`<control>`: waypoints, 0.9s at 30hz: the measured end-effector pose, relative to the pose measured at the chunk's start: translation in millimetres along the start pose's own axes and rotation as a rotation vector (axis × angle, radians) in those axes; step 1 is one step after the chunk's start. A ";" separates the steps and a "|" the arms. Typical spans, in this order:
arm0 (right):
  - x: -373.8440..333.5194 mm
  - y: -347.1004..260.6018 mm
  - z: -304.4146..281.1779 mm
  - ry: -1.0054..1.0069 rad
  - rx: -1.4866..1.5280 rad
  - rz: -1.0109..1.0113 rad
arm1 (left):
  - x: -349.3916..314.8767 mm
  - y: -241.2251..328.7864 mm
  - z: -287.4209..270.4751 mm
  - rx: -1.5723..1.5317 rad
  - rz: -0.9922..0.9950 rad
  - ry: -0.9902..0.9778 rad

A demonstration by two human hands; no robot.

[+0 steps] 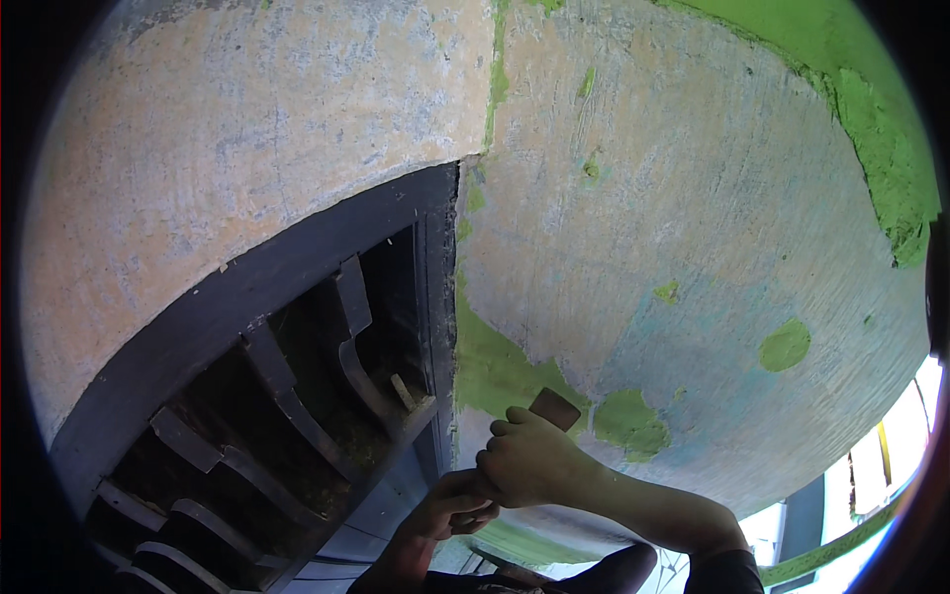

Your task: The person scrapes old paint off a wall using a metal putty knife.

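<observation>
Our right hand (532,461) clamps a brown block (556,408) jutting up-right toward the rounded green patch (633,426); whether our left hand (451,509), just below, grips anything, we cannot tell.

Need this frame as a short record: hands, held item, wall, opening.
right_hand: right hand, closed around one end of the held item
held_item: flat brown rectangular piece, material unclear, jutting above the fist
left_hand: left hand, fingers curled, close below the right; grip unclear
wall: weathered peach-and-grey wall with irregular green paint patches
opening: dark grey frame with curved slats, left of the hands
</observation>
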State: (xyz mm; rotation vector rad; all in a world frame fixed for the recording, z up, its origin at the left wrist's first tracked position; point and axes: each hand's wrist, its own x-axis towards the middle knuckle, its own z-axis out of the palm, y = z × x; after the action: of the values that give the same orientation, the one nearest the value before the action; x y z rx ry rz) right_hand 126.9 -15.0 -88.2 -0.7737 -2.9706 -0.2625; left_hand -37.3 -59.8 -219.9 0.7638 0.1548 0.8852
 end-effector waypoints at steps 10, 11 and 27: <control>46.0 13.9 -8.7 0.313 -0.121 -0.089 | 24.4 5.9 29.2 -0.002 0.395 0.425; 40.3 13.3 0.9 0.218 -0.120 -0.030 | 24.1 -7.8 21.8 -0.016 0.387 0.430; 42.8 21.5 52.5 0.227 0.025 -0.188 | 12.5 -38.2 -11.1 -0.159 0.275 0.239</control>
State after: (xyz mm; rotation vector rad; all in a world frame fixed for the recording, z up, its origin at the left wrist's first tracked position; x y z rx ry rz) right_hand 99.3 33.4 -132.3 -0.4290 -2.8244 -0.2994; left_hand -9.5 -59.6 -251.0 0.5365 0.1905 1.2359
